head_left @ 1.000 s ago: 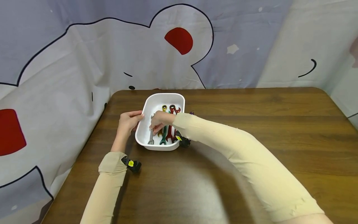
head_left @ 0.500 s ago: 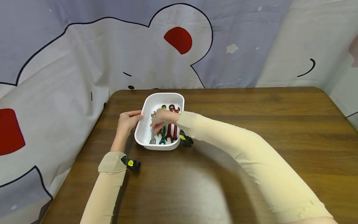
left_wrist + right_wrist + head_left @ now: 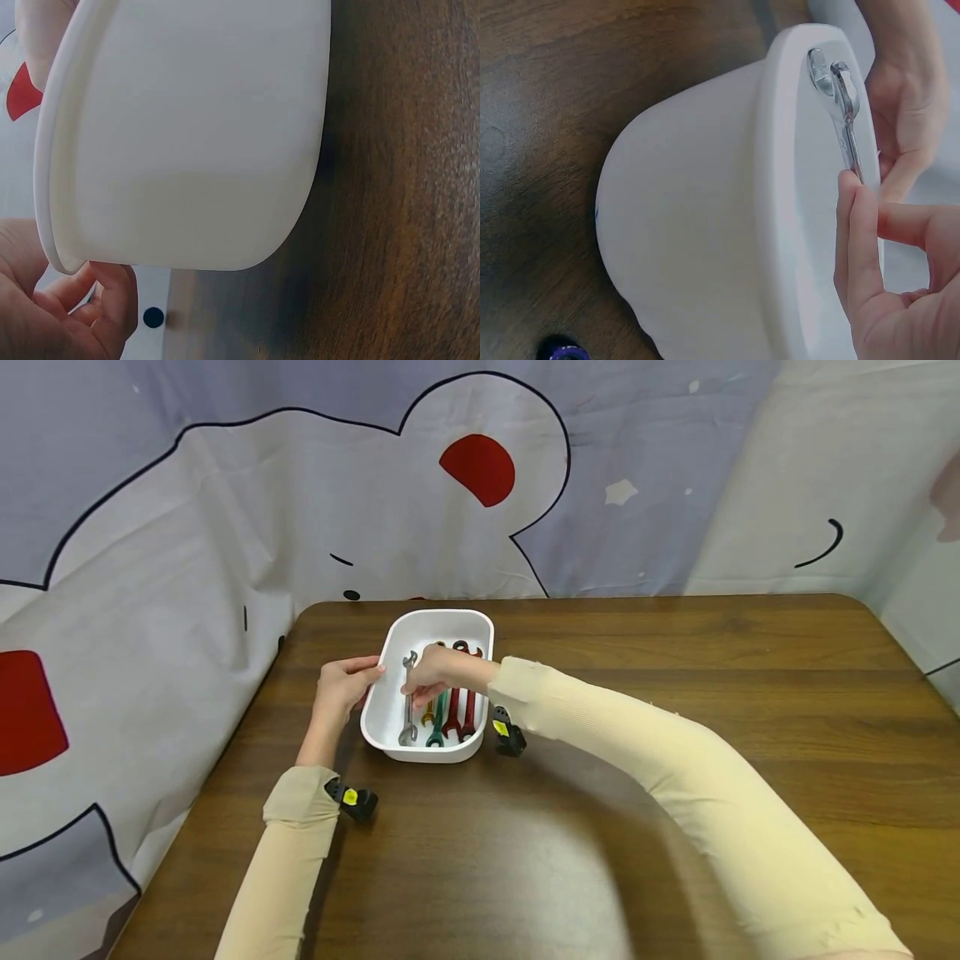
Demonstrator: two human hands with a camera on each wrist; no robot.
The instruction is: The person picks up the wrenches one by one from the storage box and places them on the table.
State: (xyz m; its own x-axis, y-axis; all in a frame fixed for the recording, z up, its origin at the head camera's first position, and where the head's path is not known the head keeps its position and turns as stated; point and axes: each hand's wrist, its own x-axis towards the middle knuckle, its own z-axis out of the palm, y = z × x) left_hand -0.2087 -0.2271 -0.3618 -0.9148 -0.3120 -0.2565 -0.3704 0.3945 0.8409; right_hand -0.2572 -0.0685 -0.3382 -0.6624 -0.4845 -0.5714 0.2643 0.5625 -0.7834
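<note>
The right hand (image 3: 429,674) has shifted, baring more of the silver open-end wrench (image 3: 408,713) it pinches, apparently controlled. To its left, the left hand (image 3: 345,683) grips the white tray (image 3: 430,756).

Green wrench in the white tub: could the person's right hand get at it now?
Probably not just yet: the green wrench lies close by, but the right hand pinches a silver wrench.
</note>
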